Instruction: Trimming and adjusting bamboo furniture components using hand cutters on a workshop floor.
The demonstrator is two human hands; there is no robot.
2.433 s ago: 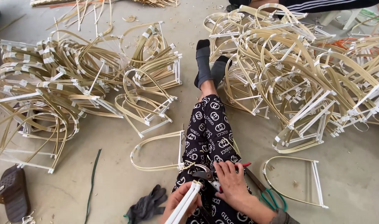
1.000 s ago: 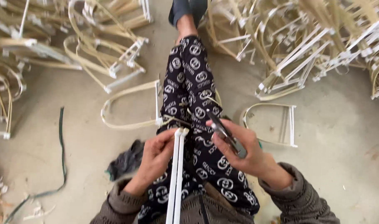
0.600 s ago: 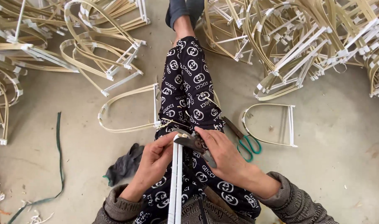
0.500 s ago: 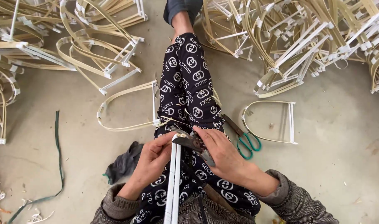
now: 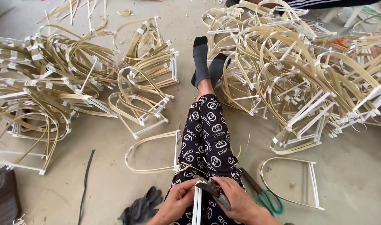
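Pliers [image 5: 217, 192] clenched in my right hand [image 5: 236, 204], lower centre; left hand [image 5: 178, 202] grips the white strips [image 5: 196, 206] over my lap. Best to keep the strips steady and bite squarely at their tip.

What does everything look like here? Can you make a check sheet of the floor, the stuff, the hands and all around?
Surface: bare concrete floor, dusty, with thin bamboo slivers scattered about.
Job's things: white strips held upright over the lap; small dark hand tool pressed at their top end.
Clutter: bent bamboo frames piled left and right; single frames beside the legs; green-handled scissors; dark glove; dark sandal.
Grips: left hand closed on the white strips; right hand closed on the hand tool.
Cables: nothing seen; only a green strip on the floor.
Surroundings: another person's striped sleeve at the top edge.
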